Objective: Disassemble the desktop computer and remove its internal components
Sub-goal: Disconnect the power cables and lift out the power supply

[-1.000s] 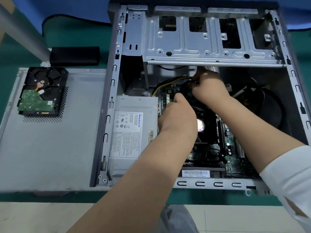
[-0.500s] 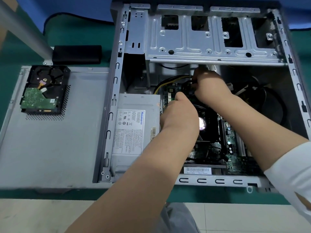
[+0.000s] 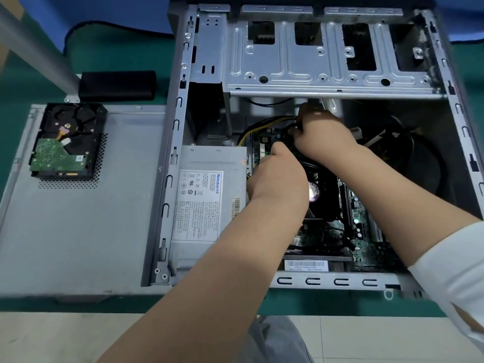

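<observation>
Grey steel computer case [image 3: 183,153] lies open on the green surface [image 3: 34,82], at its near edge. Inside, the right hand [image 3: 322,138] curls its fingers [image 3: 294,132] round black and yellow cables [image 3: 264,125]. The left hand [image 3: 277,179] rests curled beside the cooler fan [image 3: 318,191]; what its fingers hold, I cannot tell. A hard drive [image 3: 65,142] sits on the removed side panel [image 3: 78,231].

Open grey case [image 3: 327,281] lying on its side on the green bench [image 3: 117,48], drive cage [image 3: 327,61] at the far end. Inside: grey power supply [image 3: 207,205] with white label at left; black fan [image 3: 322,189] over the green motherboard [image 3: 366,252]; yellow and black cables [image 3: 264,125] running from the supply toward the board's far edge. Removed side panel [image 3: 78,231] lies flat left of the case, a hard drive [image 3: 65,142] resting on it, circuit board up.
</observation>
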Available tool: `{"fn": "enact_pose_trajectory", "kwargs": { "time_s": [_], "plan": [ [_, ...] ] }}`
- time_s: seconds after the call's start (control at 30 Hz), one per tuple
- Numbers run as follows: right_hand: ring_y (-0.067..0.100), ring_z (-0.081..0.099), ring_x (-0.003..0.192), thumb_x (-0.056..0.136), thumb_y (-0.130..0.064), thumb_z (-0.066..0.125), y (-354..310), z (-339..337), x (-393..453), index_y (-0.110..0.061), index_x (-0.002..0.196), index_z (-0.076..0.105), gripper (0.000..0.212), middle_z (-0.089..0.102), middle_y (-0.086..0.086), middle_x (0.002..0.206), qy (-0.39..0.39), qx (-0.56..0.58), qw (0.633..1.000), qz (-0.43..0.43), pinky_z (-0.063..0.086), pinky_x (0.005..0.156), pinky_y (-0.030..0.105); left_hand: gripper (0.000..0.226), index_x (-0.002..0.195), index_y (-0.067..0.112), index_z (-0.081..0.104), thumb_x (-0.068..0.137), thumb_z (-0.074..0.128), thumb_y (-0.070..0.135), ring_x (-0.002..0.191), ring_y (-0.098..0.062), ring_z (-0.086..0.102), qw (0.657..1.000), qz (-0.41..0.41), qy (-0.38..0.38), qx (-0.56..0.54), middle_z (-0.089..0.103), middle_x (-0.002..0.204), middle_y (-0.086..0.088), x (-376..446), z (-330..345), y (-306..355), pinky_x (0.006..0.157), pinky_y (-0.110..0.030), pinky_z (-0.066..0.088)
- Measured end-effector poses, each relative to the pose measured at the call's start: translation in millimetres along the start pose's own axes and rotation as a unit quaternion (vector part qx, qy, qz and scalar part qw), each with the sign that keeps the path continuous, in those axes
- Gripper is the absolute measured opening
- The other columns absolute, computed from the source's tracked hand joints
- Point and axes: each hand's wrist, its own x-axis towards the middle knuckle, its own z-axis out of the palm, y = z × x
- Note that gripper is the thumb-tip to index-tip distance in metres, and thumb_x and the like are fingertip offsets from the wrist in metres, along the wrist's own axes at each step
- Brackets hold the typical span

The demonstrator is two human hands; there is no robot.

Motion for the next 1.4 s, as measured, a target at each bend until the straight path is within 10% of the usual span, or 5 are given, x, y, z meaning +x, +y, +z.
{"fn": "enact_pose_trajectory", "kwargs": {
  "time_s": [1.17, 1.4],
  "plan": [
    [0.040, 0.057, 0.091, 0.091, -0.012, 0.048, 0.1, 8.1, -5.6, 0.001, 0.110, 0.047, 0.023, 0.059, 0.026, 0.101, 0.054, -0.004, 0.996, -0.065, 0.033, 0.063, 0.032, 0.037, 0.124, 0.006, 0.028, 0.091, 0.043, 0.002, 0.078, -0.022, 0.040, 1.000, -0.015, -0.007, 0.012, 0.056, 0.113, -0.014, -2.5, -0.7, 1.7, 0.044, -0.028, 0.019],
    [0.040, 0.055, 0.095, 0.091, -0.016, 0.044, 17.8, -14.0, -24.7, -0.004, 0.112, 0.046, 0.024, 0.056, 0.026, 0.109, 0.008, 0.045, 0.999, -0.026, 0.034, 0.067, 0.034, 0.039, 0.121, 0.007, 0.030, 0.087, 0.046, -0.003, 0.058, -0.018, 0.037, 0.999, 0.038, 0.006, 0.029, 0.052, 0.081, -0.009, -14.9, -14.0, 0.7, 0.043, -0.029, 0.020]
  ]
}}
